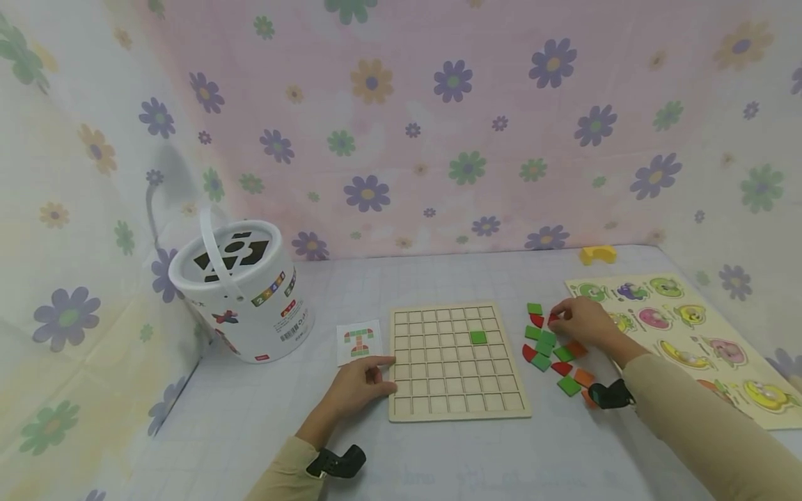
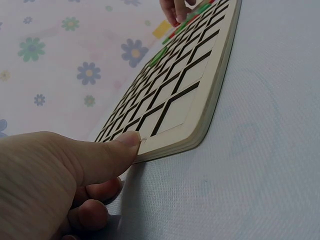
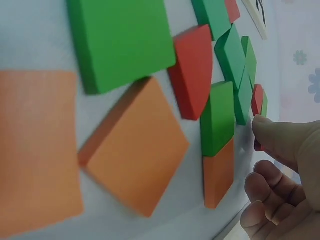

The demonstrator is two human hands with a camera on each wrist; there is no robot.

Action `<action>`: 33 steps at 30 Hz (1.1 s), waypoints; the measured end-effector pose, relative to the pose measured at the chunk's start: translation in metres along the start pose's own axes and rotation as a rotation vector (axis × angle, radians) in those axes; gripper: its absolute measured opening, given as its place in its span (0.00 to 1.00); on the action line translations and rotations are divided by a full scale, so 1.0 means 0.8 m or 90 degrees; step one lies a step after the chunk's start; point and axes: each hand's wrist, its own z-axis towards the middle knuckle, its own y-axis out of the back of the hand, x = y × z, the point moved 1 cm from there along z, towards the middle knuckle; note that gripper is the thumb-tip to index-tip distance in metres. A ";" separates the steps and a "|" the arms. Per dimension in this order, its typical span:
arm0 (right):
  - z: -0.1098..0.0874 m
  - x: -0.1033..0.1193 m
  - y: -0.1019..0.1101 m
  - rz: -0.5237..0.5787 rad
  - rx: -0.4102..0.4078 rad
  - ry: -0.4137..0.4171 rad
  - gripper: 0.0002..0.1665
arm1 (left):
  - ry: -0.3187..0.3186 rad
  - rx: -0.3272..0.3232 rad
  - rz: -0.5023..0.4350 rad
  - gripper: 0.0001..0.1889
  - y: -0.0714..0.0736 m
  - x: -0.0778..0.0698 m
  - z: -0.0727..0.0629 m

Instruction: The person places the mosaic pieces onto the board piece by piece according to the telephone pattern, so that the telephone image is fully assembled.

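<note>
My left hand (image 1: 358, 384) rests at the left edge of a wooden grid board (image 1: 460, 412), thumb and forefinger apart along the rim. In the left wrist view the thumb touches the board's rim (image 2: 172, 146) near a corner; the other fingers are partly hidden. One green square tile (image 1: 478, 337) sits in a cell at the board's upper right. My right hand (image 1: 585, 320) pinches a small red piece (image 1: 552, 319), mostly covered by the fingers. Beside it lie loose green tiles (image 1: 569, 385), orange tiles (image 3: 137, 150) and red quarter-round tiles (image 3: 192, 72).
A pattern card (image 1: 347, 339) with a red, orange and green figure lies left of the board. Behind it stands a white lidded bucket (image 1: 263, 334) with a raised handle. A fruit puzzle board (image 1: 679, 327) lies at right, under the right forearm; a yellow block (image 1: 597, 255) is at the back.
</note>
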 end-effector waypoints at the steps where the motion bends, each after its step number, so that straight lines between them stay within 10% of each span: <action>1: 0.001 0.002 0.000 0.004 -0.001 -0.004 0.26 | -0.002 0.000 0.000 0.26 0.000 0.000 0.000; 33: 0.028 0.117 -0.060 -0.002 -0.042 0.182 0.18 | -0.006 -0.002 0.006 0.26 0.000 0.001 0.002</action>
